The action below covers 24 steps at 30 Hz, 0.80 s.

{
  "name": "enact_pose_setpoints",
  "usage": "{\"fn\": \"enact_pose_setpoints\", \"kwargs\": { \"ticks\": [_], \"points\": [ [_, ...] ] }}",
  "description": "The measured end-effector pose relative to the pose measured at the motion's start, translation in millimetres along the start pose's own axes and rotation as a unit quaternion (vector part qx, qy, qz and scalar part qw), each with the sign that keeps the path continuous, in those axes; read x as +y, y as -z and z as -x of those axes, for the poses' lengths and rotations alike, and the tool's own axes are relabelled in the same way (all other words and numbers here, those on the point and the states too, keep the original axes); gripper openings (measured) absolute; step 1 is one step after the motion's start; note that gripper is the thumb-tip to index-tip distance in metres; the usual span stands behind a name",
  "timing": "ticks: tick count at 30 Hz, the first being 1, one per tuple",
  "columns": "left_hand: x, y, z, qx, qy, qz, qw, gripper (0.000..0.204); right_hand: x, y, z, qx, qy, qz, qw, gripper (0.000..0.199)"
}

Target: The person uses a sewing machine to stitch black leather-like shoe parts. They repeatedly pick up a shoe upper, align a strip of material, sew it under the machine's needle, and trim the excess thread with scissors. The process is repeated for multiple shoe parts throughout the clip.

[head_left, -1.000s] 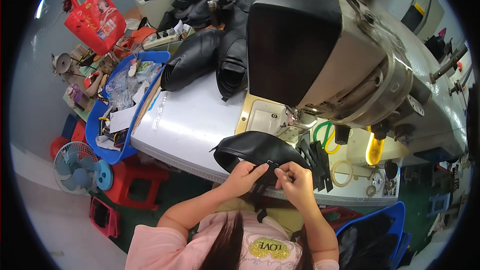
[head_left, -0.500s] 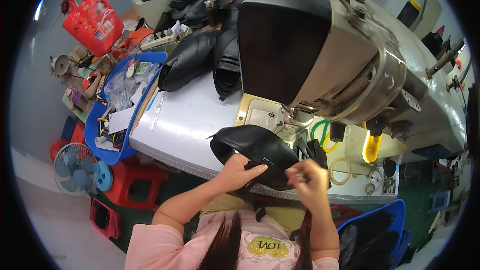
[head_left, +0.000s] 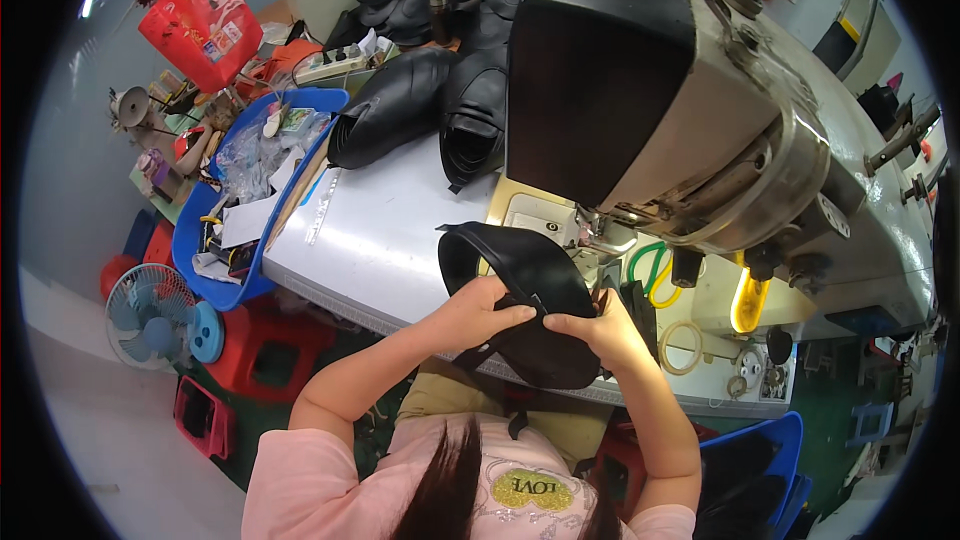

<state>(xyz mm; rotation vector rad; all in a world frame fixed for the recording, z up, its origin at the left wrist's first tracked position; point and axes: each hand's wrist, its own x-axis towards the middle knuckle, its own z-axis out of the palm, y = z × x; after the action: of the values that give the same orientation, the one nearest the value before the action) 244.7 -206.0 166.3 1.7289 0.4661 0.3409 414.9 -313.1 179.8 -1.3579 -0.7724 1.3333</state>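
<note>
Hands close together, our left hand (head_left: 480, 315) and right hand (head_left: 600, 330) hold the black piece (head_left: 530, 255), a smooth, hollow form, over the front edge of the worktop (head_left: 385, 235), just before the sewing machine (head_left: 650, 90). Our left grip pinches it by the rim, thumb on the near face and fingers curled into the opening; our right grip pinches its right side, thumb pointing at the left thumb and nearly touching it. The right fingers bend behind the black piece, so we cannot make out exactly where their tips press. It stands tilted, opening toward our left, lower part hanging toward our lap.

Past it, we see the cream plate (head_left: 535, 208) under the machine's head. To the right of our right hand lie dark strips (head_left: 640, 310), then a green loop (head_left: 631, 262), a yellow loop (head_left: 653, 290) and a pale ring (head_left: 663, 348), with a lamp (head_left: 748, 302) glowing yellow beneath the machine's arm. Farther back on the worktop, two more black pieces (head_left: 392, 110) lie side by side. A blue basket (head_left: 187, 255) of plastic bags (head_left: 245, 160) and papers (head_left: 245, 225) stands against the worktop's left edge, and a red bag (head_left: 205, 30) shows above it. Lower on our left we have a fan (head_left: 155, 325) just beside a red stool (head_left: 232, 370)
</note>
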Motion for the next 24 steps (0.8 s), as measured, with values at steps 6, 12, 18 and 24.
{"fn": "enact_pose_setpoints", "kwargs": {
  "ticks": [6,12,18,24],
  "points": [
    [0.0,7.2,-1.3,0.05,-0.005,-0.08,0.996,0.027,8.3,-11.6,-7.6,0.019,0.06,0.006,0.998,0.032],
    [5.1,-0.2,6.8,0.188,-0.081,-0.279,0.938,0.019,10.9,-11.2,-11.1,0.034,0.036,-0.017,0.999,0.031],
    [8.2,0.7,2.6,0.169,-0.052,-0.068,0.982,0.019,9.6,-11.3,-14.8,0.018,0.076,-0.069,0.995,0.027],
    [0.5,11.1,-26.2,0.115,-0.011,0.014,0.993,0.016,6.8,0.7,-21.2,0.038,0.064,-0.065,0.995,0.04]
  ]
}}
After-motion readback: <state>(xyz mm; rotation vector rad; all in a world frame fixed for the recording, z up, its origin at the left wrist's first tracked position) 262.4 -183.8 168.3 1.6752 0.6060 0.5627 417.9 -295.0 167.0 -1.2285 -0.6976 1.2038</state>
